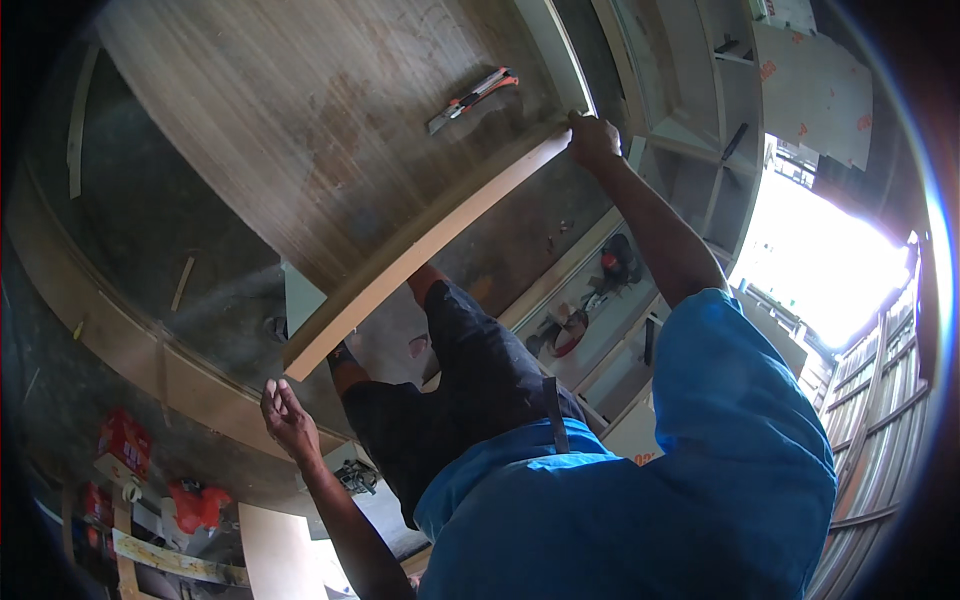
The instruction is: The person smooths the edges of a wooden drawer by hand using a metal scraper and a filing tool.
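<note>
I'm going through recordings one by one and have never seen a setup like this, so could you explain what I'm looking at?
There is no machine here: each grip is a person's bare hand. The single picture comes from a wide fisheye camera worn on the head, looking down, so straight edges bend and the wearer's own blue top fills the lower part.

A wood-grained panel lies in front, with an orange-and-black utility knife on it. A long wooden strip crosses the panel's near side. The right grip holds its far end; the left grip is open beside the near end, and I cannot tell whether its fingertips touch.
</note>
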### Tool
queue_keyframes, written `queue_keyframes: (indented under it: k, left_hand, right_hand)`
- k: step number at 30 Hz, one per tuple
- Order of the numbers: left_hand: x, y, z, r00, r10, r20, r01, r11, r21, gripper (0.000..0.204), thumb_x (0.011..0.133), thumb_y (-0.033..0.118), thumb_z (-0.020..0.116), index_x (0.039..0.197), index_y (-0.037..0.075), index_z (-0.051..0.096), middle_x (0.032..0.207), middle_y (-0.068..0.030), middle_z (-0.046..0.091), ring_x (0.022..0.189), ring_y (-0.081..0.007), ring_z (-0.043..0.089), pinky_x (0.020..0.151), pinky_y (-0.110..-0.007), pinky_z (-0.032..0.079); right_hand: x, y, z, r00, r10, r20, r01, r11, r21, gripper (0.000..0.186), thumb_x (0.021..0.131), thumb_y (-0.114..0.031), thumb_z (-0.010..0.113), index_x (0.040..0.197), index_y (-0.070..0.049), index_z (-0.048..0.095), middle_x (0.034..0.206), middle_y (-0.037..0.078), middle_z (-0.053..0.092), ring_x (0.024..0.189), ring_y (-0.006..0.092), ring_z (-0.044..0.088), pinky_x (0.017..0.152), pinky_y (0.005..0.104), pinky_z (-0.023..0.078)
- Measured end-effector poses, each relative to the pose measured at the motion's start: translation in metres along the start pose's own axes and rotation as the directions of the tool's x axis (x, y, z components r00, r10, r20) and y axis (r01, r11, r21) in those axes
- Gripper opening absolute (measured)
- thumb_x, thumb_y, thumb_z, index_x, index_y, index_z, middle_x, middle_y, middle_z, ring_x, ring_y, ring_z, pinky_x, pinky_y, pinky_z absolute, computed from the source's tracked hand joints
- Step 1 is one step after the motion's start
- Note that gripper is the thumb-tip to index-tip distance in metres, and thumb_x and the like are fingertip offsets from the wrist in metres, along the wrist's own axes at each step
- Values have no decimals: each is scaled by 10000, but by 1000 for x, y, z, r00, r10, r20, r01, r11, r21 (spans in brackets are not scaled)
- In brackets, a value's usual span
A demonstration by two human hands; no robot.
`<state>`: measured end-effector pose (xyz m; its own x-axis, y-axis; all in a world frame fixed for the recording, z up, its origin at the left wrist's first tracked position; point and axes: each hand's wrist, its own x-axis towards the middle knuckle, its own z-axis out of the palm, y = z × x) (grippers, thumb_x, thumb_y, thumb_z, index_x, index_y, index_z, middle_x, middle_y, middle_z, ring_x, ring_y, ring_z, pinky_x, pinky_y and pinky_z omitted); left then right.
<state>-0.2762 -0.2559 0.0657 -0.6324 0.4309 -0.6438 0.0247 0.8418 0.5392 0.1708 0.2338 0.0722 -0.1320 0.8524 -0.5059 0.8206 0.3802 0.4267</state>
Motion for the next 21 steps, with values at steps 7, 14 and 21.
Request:
queue_keyframes:
  k: [7,14,21]
  left_hand:
    - [-18,-86,-52,988,-142,-52,145,988,48,453,1024,360,555,1292,-4,586,1241,-207,615,1093,-307,653,913,-391,538]
    - [-45,-174,-103,982,-141,-125,156,980,121,462,1017,405,549,1253,13,610,1187,-198,620,1052,-319,641,883,-415,538]
    - [-62,-227,-148,957,-272,-97,274,962,5,462,1017,411,535,1249,21,620,1225,-202,605,1066,-334,645,884,-423,539]
  right_hand:
    - [-43,-80,-11,996,-55,73,58,998,-39,261,877,-175,585,1116,-96,656,963,149,734,919,325,730,747,468,589]
    - [-109,-191,-42,990,-68,128,69,998,-3,272,878,-161,591,1122,-53,646,963,167,734,917,327,731,749,464,593]
    - [-176,-300,-61,988,-97,122,90,994,58,261,885,-160,583,1109,-42,644,968,175,733,935,339,725,783,473,585]
